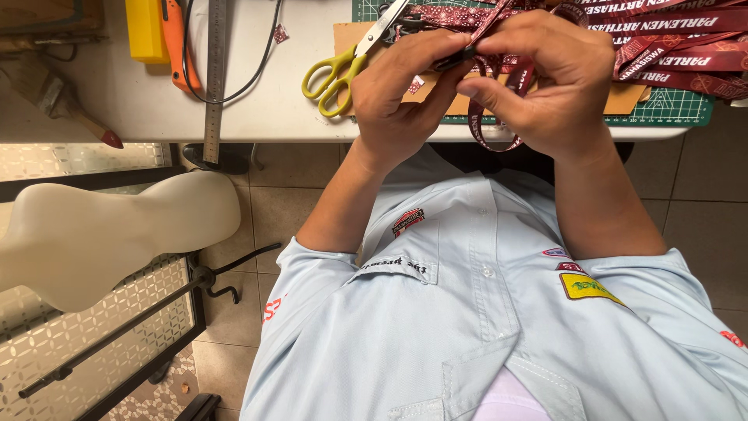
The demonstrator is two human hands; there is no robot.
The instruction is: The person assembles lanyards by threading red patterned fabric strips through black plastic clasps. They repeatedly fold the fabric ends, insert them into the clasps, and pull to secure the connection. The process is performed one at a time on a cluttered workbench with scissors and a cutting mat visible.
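In the head view, the left hand [401,97] and right hand [545,86] meet above the white table's [140,101] edge, fingertips pinching a small dark clip on a maroon printed fabric lanyard strap [492,129], which loops below. Yellow-handled scissors [343,66] lie just left, near a green cutting mat [670,109].

Both forearms rise bare from short sleeves, wrists bent inward. The left hand [401,97] and right hand [545,82] meet fingertip to fingertip, fingers curled and pinching.
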